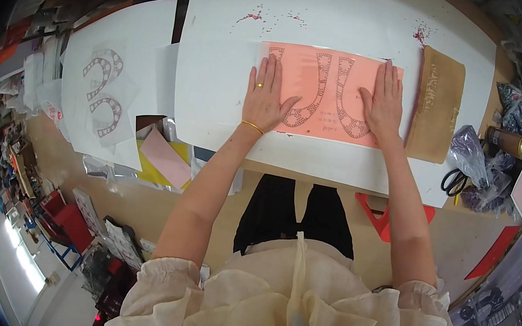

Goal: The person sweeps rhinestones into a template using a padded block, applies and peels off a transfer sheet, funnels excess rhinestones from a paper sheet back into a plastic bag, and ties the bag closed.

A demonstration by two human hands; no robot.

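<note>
A salmon-pink sheet (pixel 300 75) lies flat on the white table board, printed or set with two mirrored, curved outlines of small dark dots. My left hand (pixel 266 100) rests flat on its left part, thumb spread out and a ring on one finger. On its right edge lies my right hand (pixel 384 107), palm down with the thumb apart from the fingers. A clear film seems to reach left from under or over the sheet. Beside my right hand is a brown cardboard piece (pixel 437 108) with pale specks.
Loose red and dark specks (pixel 255 15) are scattered at the back of the white board (pixel 213 76). Left is white paper (pixel 77 97) with dotted curved patterns. Right stand a spray can (pixel 507 141), black-handled scissors (pixel 454 182) and plastic bags (pixel 472 156).
</note>
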